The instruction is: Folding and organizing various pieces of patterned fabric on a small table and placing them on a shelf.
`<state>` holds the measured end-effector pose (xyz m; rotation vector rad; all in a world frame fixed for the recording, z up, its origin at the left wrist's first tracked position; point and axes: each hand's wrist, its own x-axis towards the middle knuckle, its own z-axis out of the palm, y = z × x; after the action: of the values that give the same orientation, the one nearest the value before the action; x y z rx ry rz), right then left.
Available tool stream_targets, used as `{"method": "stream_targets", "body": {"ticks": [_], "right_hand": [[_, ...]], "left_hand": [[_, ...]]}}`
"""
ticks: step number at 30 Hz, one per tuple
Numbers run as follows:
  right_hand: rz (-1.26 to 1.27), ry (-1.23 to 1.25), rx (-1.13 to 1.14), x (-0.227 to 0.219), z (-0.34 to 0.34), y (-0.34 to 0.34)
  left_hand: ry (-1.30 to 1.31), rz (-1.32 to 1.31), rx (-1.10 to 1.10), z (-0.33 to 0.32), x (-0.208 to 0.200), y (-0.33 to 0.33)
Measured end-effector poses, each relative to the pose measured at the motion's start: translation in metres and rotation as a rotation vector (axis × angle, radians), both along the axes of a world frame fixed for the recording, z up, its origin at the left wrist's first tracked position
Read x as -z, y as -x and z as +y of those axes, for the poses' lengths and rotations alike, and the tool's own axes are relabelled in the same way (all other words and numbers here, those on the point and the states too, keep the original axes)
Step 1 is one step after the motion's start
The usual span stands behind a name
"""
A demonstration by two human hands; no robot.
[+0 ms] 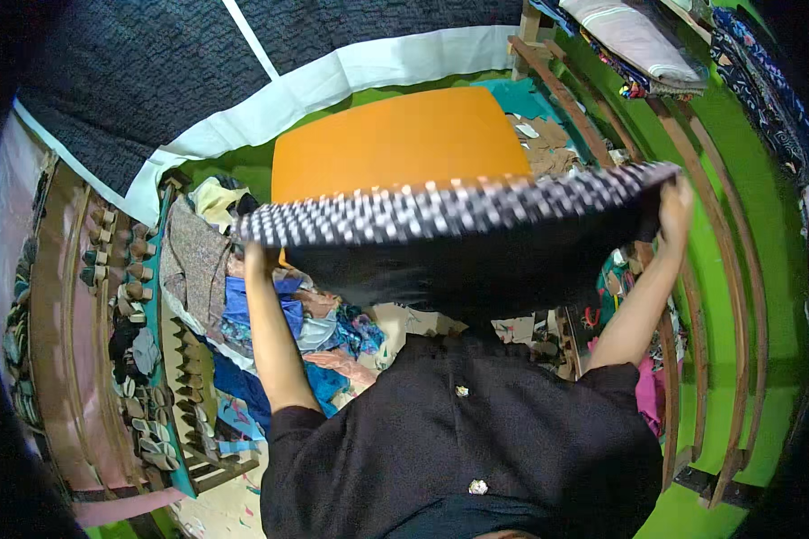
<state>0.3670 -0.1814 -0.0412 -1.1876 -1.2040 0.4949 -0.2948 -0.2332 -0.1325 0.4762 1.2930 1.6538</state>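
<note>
A length of black cloth with white spots or checks is stretched wide in front of me, its plain dark side hanging below the patterned part. My left hand grips its left end. At the right end, held higher, my right hand is closed on the cloth. The cloth's middle is blurred by motion. Directly behind it lies a flat orange surface, its near edge hidden by the cloth.
Crumpled fabrics lie in a heap beyond my left forearm. A rack of shoes stands at far left. Wooden rails run along the green wall on the right, with folded cloths above. Scraps litter the floor.
</note>
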Motion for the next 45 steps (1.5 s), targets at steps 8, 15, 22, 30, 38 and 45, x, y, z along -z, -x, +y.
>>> {"method": "stream_targets", "body": {"ticks": [8, 15, 22, 30, 38, 45], "right_hand": [[-0.386, 0.404, -0.193, 0.043, 0.036, 0.11], [-1.206, 0.529, -0.403, -0.009, -0.029, 0.217], [-0.983, 0.091, -0.866, -0.034, -0.035, 0.3], [-0.9, -0.102, -0.711, -0.055, -0.056, 0.303], [0.482, -0.504, 0.198, -0.092, -0.075, 0.215], [0.262, -0.183, 0.081, -0.071, -0.086, 0.166]], "left_hand": [[0.017, 0.208, 0.218, 0.029, 0.051, -0.001], [-0.261, 0.61, 0.499, -0.002, -0.035, -0.108], [-0.439, 0.676, 0.776, -0.023, -0.09, -0.173], [-0.495, 0.762, 0.592, -0.022, -0.046, -0.182], [-0.239, 1.428, 0.222, -0.02, 0.115, -0.18], [-0.356, 1.004, 0.184, 0.001, 0.091, -0.191]]}}
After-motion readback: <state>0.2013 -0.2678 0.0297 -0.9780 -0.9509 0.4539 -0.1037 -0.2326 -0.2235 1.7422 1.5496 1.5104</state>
